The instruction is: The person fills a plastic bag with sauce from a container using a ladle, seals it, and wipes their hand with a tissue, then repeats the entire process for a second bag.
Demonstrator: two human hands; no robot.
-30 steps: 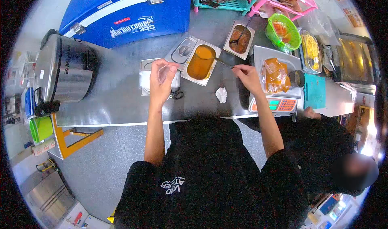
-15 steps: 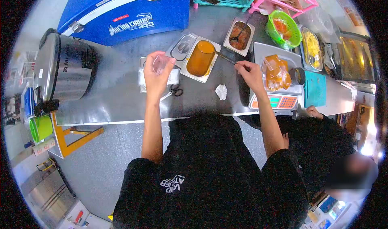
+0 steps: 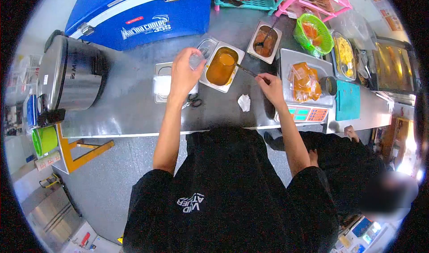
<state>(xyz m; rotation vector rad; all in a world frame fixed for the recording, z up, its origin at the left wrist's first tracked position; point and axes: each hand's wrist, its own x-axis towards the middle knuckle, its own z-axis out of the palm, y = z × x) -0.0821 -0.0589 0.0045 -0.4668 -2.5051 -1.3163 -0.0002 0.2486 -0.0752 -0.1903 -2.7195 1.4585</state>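
My left hand [image 3: 183, 74] is closed around a small clear plastic bag [image 3: 195, 60], just left of a steel pan [image 3: 237, 52] of orange-brown sauce [image 3: 216, 75]. The bag's mouth appears spread; most of it is hidden by my fingers. My right hand [image 3: 271, 87] grips the dark handle of a ladle [image 3: 246, 70]. The ladle's bowl is in the pan and has sauce in it. Behind my left hand lies a metal pan lid [image 3: 207, 43]. Black-handled scissors [image 3: 194, 101] lie near my left wrist, beside a white stack [image 3: 162, 86] on a metal container.
Sauce-filled bags [image 3: 305, 84] lie on a digital scale [image 3: 286, 56] at right. A second pan [image 3: 264, 39] with a spoon stands behind. Around are a green basket [image 3: 304, 45], blue cooler [image 3: 143, 27], large steel pot [image 3: 73, 74] and crumpled tissue [image 3: 244, 102]. Another person [image 3: 344, 159] is at right.
My left hand has moved right with the bag, closer to the pan. My right hand has shifted slightly left and down, and the ladle's bowl now sits lower in the sauce.
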